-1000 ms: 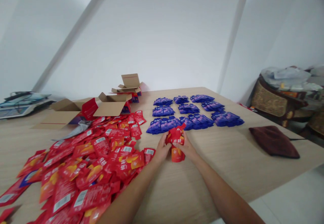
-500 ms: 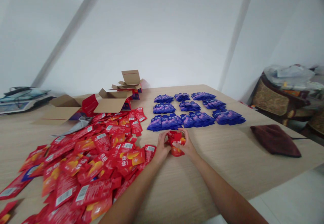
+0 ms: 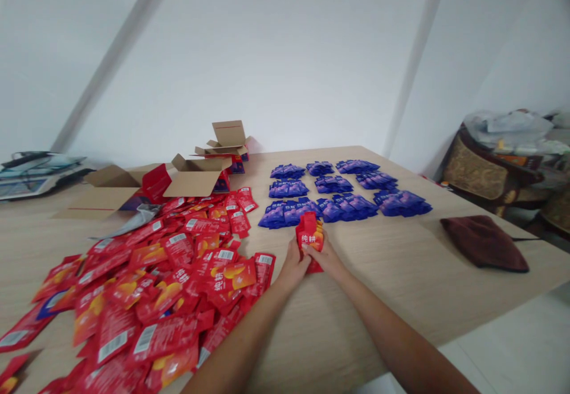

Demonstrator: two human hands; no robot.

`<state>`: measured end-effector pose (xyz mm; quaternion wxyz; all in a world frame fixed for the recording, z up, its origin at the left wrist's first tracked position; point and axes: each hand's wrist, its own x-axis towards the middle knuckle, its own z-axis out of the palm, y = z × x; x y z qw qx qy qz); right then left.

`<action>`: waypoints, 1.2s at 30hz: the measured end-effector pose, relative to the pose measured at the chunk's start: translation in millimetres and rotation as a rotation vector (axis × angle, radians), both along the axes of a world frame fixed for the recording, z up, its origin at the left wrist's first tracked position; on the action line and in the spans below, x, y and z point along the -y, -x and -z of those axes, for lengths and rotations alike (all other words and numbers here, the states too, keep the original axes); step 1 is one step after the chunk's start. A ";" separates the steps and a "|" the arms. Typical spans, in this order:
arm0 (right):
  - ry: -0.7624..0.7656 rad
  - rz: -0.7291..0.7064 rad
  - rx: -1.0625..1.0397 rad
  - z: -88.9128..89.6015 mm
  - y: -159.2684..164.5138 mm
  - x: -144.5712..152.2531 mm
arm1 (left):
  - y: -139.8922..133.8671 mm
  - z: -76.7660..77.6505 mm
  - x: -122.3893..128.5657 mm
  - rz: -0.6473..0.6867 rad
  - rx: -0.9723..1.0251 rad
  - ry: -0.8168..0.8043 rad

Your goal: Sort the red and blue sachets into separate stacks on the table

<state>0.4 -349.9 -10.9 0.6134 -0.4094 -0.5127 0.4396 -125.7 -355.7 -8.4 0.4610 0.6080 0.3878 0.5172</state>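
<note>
The table (image 3: 414, 263), pale and wood-grained, carries all items noted below. A loose heap of red pouches (image 3: 178, 290) covers its left portion, some faces showing barcodes. Open cartons (image 3: 196, 181) stand beyond the heap, flaps raised or spread. Purple packets (image 3: 333, 184) lie in nine separate bundles, three rows of three, ahead of the person. A maroon cloth (image 3: 485, 241) lies flat at right. The left hand (image 3: 294, 261) and right hand (image 3: 327, 256) both have the grip pinching a small red stack (image 3: 309, 238), held roughly upright before the nearest purple row; contact beneath cannot be determined.
</note>
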 end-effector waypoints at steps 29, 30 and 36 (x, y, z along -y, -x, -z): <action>0.516 -0.252 -0.615 -2.9 7.9 7.6 | 7.2 -5.6 3.4 0.000 0.728 0.539; 0.518 -0.258 -0.635 -2.7 7.8 7.4 | 7.4 -5.3 2.8 -0.020 0.728 0.525; 0.550 -0.268 -0.687 -0.9 5.6 5.7 | 8.5 -3.2 -1.6 -0.053 0.736 0.518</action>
